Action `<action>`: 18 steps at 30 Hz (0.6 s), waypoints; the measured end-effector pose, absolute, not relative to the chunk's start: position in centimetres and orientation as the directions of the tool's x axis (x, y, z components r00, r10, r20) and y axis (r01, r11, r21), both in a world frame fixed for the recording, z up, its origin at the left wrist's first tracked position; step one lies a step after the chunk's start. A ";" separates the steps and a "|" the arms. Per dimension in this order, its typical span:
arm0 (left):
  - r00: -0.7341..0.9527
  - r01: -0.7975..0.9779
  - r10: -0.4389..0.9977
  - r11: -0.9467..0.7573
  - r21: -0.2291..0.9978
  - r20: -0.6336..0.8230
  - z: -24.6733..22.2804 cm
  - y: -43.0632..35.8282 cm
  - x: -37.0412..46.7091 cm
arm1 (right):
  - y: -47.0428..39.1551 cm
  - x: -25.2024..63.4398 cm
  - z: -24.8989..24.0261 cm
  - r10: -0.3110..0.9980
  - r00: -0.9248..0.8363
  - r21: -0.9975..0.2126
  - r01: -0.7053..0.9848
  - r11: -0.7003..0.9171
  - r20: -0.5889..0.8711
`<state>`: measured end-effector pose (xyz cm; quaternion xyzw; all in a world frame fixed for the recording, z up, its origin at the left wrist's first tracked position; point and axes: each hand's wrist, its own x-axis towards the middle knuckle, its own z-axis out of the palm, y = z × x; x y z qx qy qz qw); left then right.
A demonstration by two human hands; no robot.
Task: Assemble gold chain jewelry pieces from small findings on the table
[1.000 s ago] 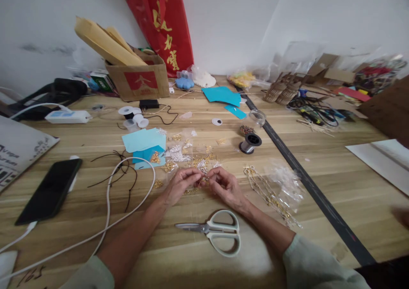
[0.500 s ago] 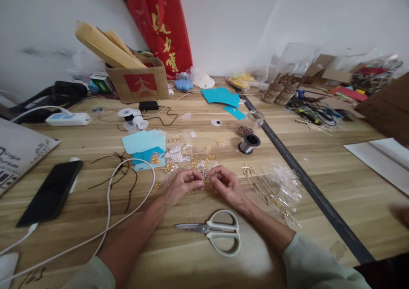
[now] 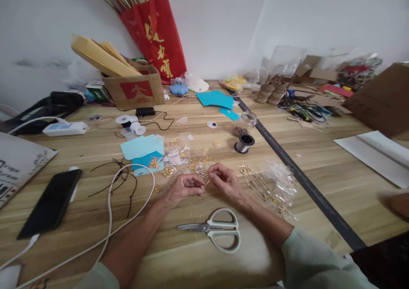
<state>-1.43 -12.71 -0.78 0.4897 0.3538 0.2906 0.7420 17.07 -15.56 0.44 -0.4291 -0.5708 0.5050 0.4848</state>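
Note:
My left hand (image 3: 185, 187) is closed in a pinch, with a tiny shiny bead-like bit at its fingertips. Facing it, my right hand (image 3: 226, 181) pinches a thin gold-coloured pin (image 3: 206, 184) that slants down toward the left fingertips. Whether the pin touches the bit in the left fingers is too small to tell. Just beyond both hands lie loose gold beads (image 3: 200, 163) and a heap of silvery beads (image 3: 175, 157). White-handled scissors (image 3: 223, 230) rest in front of me, blades pointing left. Right of my right hand is a beaded chain (image 3: 263, 191).
A wire spool (image 3: 244, 143) stands beyond my right hand. Blue cards (image 3: 142, 146), a white cable (image 3: 109, 208) and a phone (image 3: 51, 204) lie left. Clear plastic bags (image 3: 281, 180) lie right, near a dark strip (image 3: 300, 174). Another person's hand (image 3: 396, 204) shows at the right edge.
The view has shifted slightly. My fingertips have turned a little, and the thin gold pin between them shows more clearly. The other person's hand reaches further into view.

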 end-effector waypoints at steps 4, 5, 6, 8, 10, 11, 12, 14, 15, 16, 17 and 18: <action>0.593 -0.085 0.771 0.349 0.933 -0.234 -0.8 -12.8 -1.5 | -15.4 17.1 0.5 0.976 -0.183 -0.993 -0.010 0.118 0.118; 0.592 -0.081 0.770 0.349 0.934 -0.236 -0.8 -12.8 -1.5 | -15.3 17.0 0.6 0.975 -0.189 -0.993 -0.003 0.114 0.112; 0.590 -0.076 0.771 0.347 0.935 -0.238 -0.8 -12.8 -1.5 | -15.2 17.0 0.7 0.975 -0.195 -0.993 0.011 0.115 0.110; 0.588 -0.068 0.774 0.338 0.939 -0.236 -0.8 -12.8 -1.5 | -15.0 17.1 1.0 0.973 -0.202 -0.990 0.062 0.129 0.115; 0.589 -0.069 0.776 0.328 0.942 -0.226 -0.8 -12.8 -1.6 | -14.9 17.4 1.3 0.970 -0.209 -0.980 0.131 0.153 0.123; 0.591 -0.075 0.776 0.325 0.943 -0.220 -0.8 -12.8 -1.6 | -14.9 17.6 1.5 0.969 -0.213 -0.973 0.167 0.162 0.125; 0.596 -0.082 0.774 0.324 0.942 -0.214 -0.8 -12.8 -1.6 | -15.0 17.8 1.6 0.968 -0.217 -0.965 0.203 0.167 0.122; 0.605 -0.099 0.769 0.332 0.938 -0.208 -0.7 -12.7 -1.5 | -15.3 18.3 1.8 0.968 -0.228 -0.946 0.275 0.169 0.107; 0.609 -0.108 0.766 0.338 0.935 -0.207 -0.8 -12.7 -1.5 | -15.5 18.6 1.9 0.967 -0.237 -0.935 0.312 0.170 0.097; 0.611 -0.115 0.764 0.344 0.932 -0.207 -0.8 -12.7 -1.5 | -15.7 18.9 1.9 0.965 -0.248 -0.921 0.350 0.172 0.086; 0.611 -0.122 0.764 0.349 0.929 -0.207 -0.8 -12.7 -1.5 | -16.0 19.1 1.9 0.963 -0.260 -0.906 0.384 0.177 0.078; 0.610 -0.129 0.765 0.353 0.927 -0.207 -0.8 -12.7 -1.5 | -16.3 19.3 1.9 0.960 -0.270 -0.892 0.415 0.180 0.068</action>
